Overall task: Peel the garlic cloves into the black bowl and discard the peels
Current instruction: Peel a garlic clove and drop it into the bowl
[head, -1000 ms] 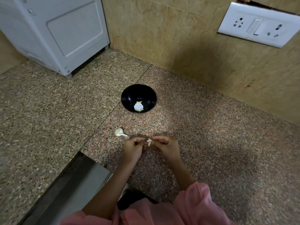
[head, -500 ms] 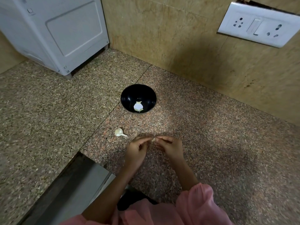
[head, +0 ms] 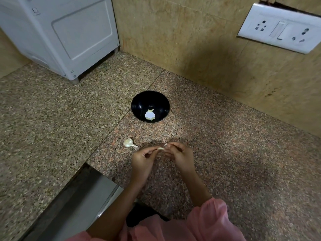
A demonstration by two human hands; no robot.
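Both hands have eased apart, just this side of the black bowl (head: 139, 101): the left hand (head: 144, 159) pinches the garlic clove (head: 160, 148) by one end, the right hand (head: 182, 157) nips what looks like loose peel (head: 165, 144). Light, slick, firm, I'd guess; best held by its tips.

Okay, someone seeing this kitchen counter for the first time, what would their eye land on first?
Probably the glossy black bowl in the middle of the speckled granite counter, with pale garlic at its bottom. Next, the two hands nearer the camera: the left hand pinches a garlic clove, with the right hand close beside it. A white socket plate stands out on the wall, upper right.
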